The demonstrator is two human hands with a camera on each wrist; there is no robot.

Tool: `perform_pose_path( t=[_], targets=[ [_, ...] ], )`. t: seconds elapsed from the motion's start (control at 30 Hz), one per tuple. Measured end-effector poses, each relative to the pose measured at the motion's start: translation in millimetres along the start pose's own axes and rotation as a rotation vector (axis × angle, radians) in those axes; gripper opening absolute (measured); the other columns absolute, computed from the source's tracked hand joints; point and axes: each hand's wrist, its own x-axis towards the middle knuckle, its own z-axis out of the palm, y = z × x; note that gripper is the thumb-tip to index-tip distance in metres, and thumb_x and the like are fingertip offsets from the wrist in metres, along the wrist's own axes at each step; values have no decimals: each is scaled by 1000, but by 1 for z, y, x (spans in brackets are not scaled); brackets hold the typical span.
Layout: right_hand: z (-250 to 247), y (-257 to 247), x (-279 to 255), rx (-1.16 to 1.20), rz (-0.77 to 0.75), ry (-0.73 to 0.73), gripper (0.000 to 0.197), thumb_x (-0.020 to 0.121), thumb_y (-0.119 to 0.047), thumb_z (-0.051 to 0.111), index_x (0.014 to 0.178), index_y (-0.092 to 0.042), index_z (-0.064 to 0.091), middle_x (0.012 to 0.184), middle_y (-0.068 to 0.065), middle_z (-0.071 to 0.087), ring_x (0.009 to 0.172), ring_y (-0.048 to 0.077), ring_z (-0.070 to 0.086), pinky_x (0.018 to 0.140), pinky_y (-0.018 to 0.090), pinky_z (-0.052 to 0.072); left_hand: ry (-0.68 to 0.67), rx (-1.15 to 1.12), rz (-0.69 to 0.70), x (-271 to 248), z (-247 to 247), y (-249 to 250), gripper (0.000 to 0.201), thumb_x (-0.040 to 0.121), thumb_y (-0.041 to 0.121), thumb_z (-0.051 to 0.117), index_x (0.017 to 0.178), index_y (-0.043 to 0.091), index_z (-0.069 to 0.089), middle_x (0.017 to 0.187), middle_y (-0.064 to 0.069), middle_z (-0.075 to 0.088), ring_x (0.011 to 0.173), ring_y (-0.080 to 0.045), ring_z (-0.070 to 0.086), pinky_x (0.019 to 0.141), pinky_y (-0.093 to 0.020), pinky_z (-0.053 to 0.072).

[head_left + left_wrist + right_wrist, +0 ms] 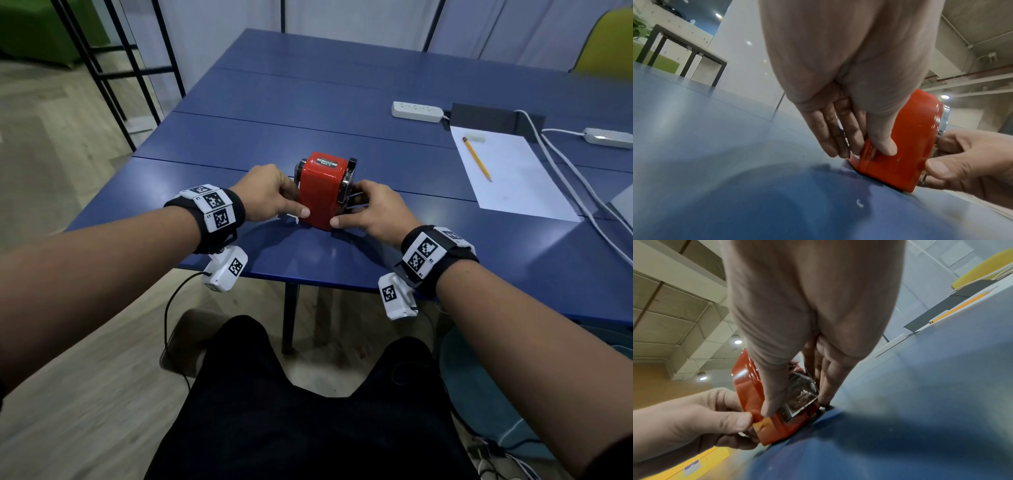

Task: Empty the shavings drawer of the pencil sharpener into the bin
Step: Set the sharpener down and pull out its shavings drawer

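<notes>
A red pencil sharpener (320, 192) stands on the blue table (239, 147) near its front edge. My left hand (274, 195) holds its left end, thumb on the near face and fingers behind it; in the left wrist view this hand (863, 151) pinches the sharpener (906, 146) low down. My right hand (366, 209) grips the right end. In the right wrist view the right hand (797, 402) pinches the clear shavings drawer (801, 392), which holds dark shavings, in the red sharpener (748, 386). A teal rounded container (486, 404) sits on the floor at the lower right.
A white sheet (510, 174) with a yellow pencil (476, 159) and an eraser (476, 137) lies to the right. Behind it are a power strip (417, 111), a black cover (486, 118) and white cables (561, 164). A yellow chair (609, 44) stands at the far right.
</notes>
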Motion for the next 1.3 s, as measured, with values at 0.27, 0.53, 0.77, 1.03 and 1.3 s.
perform_pose_path(
  t=[0.27,0.53,0.77,1.03,1.3],
  targets=[
    [-4,0,-2,-33,-33,-19,70,71,-29,99,129,-16,63,116,-4,73,88,-3,70,79,14,54,79,623,-58,-7,-29,31,72,50,79,80,85,17,67,75,0,67,74,-27,66,67,-39,59],
    [-1,-5,-5,-39,-68,50,78,69,-35,99,135,-13,62,123,-2,74,105,12,72,96,26,56,-119,608,291,14,-37,70,137,52,68,90,162,22,23,156,-4,43,141,-27,47,115,-42,41],
    [-4,-7,-7,-56,-40,49,73,67,-32,101,128,-13,64,115,0,75,102,15,74,97,35,60,-168,662,355,30,-29,83,98,52,58,91,134,20,53,122,-2,65,110,-28,63,94,-45,53],
    [5,-9,-11,-102,-23,111,71,64,-42,99,118,-14,63,113,3,76,103,22,73,93,42,60,-198,705,369,32,-34,85,89,56,46,95,132,22,54,120,1,65,108,-26,63,85,-34,49],
    [5,-7,-16,-110,-11,132,72,62,-46,98,117,-15,64,109,0,76,100,20,74,92,42,61,-191,721,382,32,-33,86,89,56,46,96,132,21,56,121,0,67,108,-27,64,84,-34,50]
  ],
)
